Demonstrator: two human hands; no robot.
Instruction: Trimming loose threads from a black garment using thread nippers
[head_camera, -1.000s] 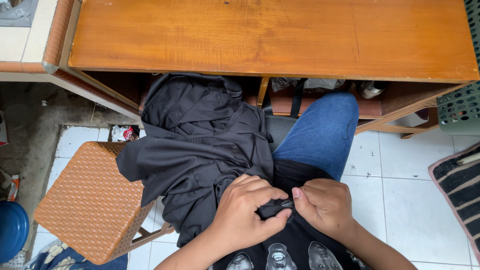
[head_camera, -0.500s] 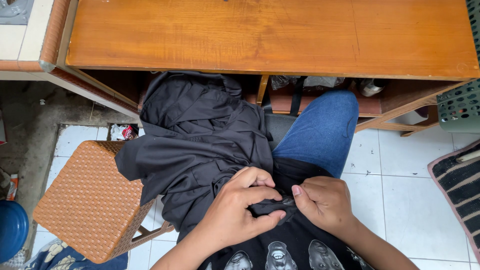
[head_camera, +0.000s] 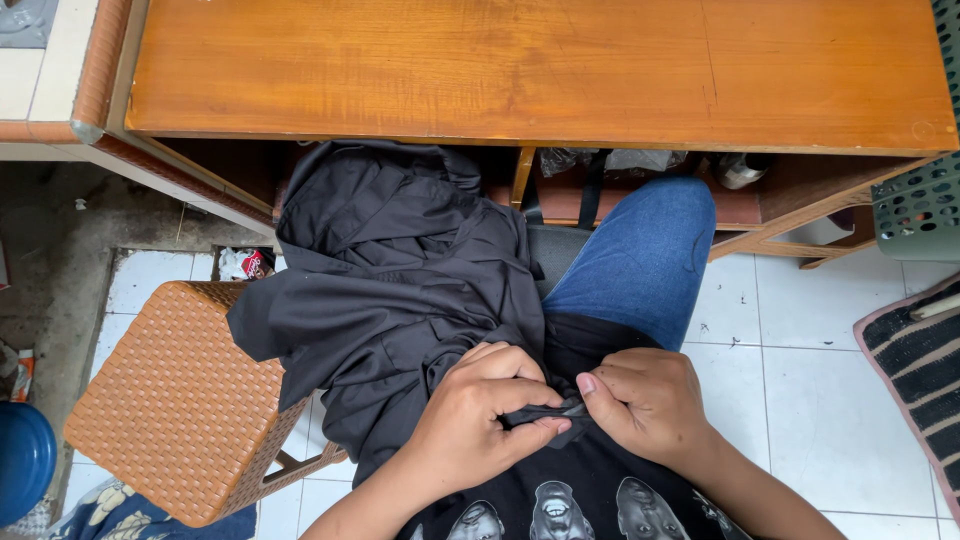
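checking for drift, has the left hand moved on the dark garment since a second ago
Yes, slightly: the left hand has slid toward the wicker stool, still pinching the dark garment.

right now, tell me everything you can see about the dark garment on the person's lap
The dark garment is charcoal-black, of thin, smooth woven cloth with seams and folded panels; what kind of garment it is cannot be told. It lies crumpled over the person's lap, its upper part tucked beneath the wooden table's edge, its left side drooping onto the woven brown stool. Near the bottom, the left hand and right hand pinch a small fold of it between their fingertips.
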